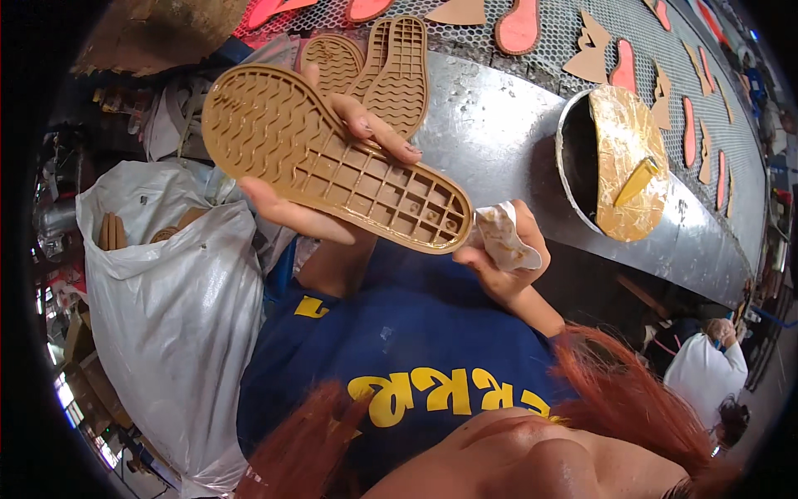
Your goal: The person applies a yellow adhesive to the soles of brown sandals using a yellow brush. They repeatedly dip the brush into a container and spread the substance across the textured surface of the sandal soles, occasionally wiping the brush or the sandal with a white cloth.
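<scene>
My left hand (299, 218) holds a tan shoe sole (349, 175) from beneath, fingers wrapped over both long edges. Its ridged, grid-patterned side faces up and looks wet and shiny in places. In my right hand (519, 283) is a folded white cloth (503, 237) with brown stains, pinched at the narrow end of the sole. The cloth touches or nearly touches the rim there; I cannot tell which. Several more tan soles (399, 79) lie just beyond, at the metal table's edge.
On the metal table (482, 108) stands a round pot (568, 158), partly covered by a shiny tan lid (619, 200) with a yellow handle (637, 181). A mesh belt (465, 41) behind carries pink insoles (519, 29) and tan cutouts. At left hangs a white sack (166, 308) containing soles. Another person (706, 370) sits at right.
</scene>
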